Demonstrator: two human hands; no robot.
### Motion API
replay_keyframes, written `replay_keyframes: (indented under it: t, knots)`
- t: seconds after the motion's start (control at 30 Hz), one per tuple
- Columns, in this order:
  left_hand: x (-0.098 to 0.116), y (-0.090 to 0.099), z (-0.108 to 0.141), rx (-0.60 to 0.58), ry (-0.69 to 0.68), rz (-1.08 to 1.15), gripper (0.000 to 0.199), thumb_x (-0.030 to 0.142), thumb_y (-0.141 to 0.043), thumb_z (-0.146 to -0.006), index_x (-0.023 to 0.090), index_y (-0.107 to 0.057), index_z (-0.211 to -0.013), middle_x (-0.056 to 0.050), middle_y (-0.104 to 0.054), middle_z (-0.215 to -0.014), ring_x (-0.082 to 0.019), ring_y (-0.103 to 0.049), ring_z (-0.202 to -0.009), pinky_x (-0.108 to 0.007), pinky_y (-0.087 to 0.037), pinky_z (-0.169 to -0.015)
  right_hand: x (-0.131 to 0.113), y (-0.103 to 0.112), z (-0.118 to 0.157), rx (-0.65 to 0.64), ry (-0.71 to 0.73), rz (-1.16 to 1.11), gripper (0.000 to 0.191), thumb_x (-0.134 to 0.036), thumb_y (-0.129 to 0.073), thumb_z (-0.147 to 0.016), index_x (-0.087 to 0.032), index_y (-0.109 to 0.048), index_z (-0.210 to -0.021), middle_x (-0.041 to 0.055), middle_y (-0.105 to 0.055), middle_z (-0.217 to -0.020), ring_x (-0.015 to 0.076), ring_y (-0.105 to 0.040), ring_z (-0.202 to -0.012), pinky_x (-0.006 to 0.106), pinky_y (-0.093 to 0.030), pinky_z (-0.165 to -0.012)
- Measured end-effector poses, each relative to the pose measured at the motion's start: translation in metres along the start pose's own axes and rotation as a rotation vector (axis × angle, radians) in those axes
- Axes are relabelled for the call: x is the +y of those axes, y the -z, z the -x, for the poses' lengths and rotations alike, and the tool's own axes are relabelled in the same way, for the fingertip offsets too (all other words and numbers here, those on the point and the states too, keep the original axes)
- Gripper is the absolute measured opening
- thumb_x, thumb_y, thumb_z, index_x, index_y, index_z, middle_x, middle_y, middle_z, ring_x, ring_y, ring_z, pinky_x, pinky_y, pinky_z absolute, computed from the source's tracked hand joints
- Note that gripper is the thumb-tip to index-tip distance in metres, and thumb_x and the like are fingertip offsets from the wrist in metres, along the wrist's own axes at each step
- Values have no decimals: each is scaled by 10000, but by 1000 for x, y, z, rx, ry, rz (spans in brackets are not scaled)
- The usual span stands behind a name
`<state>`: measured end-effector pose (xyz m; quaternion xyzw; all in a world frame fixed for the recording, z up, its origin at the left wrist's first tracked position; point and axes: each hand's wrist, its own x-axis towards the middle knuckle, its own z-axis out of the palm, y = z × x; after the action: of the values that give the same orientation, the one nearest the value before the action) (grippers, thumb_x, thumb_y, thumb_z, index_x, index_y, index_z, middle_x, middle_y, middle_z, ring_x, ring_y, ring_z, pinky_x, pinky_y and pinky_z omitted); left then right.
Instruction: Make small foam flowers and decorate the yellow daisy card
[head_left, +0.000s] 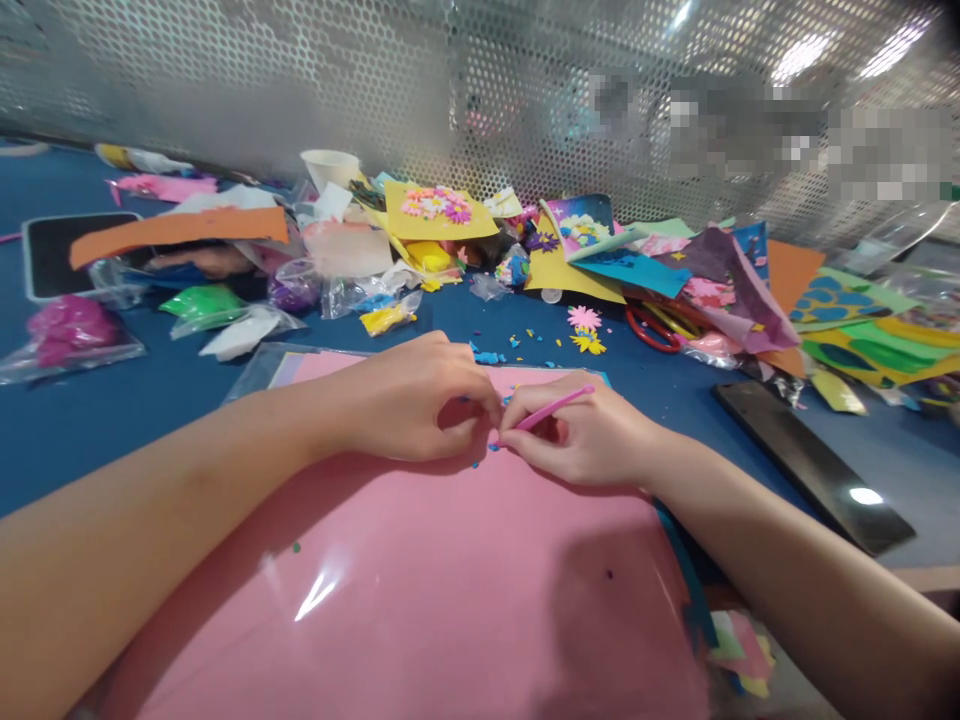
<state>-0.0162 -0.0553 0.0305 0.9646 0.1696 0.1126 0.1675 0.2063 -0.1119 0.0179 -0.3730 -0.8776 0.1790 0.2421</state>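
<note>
The right hand (577,435) grips a slim pink stick (551,410) in a narrow hold between thumb and curled fingers. The stick's long axis runs diagonally above the pink sheet: its free end projects up and to the right, beyond the knuckles, while its lower end points down and left, toward the fingertips of the left hand (412,400). The left hand is curled into a narrow pinch just beside that lower end; the fingers conceal the contact area, so it cannot be determined whether anything is held. Small blue crumbs (487,446) lie on the glossy pink sheet (390,600) directly beneath both hands. Beyond the sheet, on the blue tabletop (112,420), lie a pink flower cut-out (584,318) and a yellow flower cut-out (589,343). Red-handled scissors (651,328) rest farther back, partly under coloured paper, and a black flat bar (810,465) lies to the right.
</note>
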Motion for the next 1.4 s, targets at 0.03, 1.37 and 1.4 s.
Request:
replay_keyframes:
  t: [0.03, 1.37, 1.4]
  knots:
    - [1, 0, 0, -8, -1, 5, 147, 194, -598, -834, 256, -730, -851, 45, -736, -804, -158, -595, -792, -301, -317, -805, 0, 0, 0, 1, 12, 18, 129, -174, -632, -877, -184, -693, -764, -17, -718, -695, 96, -583, -612, 237, -356, -577]
    - [1, -1, -1, -53, 14, -1, 130, 274, -627, -918, 276, -752, -953, 38, -763, -945, -168, -614, -872, -303, -360, -809, 14, 10, -1, -2, -27, -103, 154, -284, -607, -927, -188, -695, -844, 7, -737, -798, 125, -648, -700, 260, -422, -650]
    - [3, 1, -1, -60, 22, -4, 138, 257, -625, -912, 276, -756, -956, 36, -765, -949, -169, -617, -873, -300, -365, -803, 13, 9, -1, -13, -34, -96, 157, -289, -608, -930, -191, -699, -847, 7, -741, -800, 127, -651, -706, 260, -418, -648]
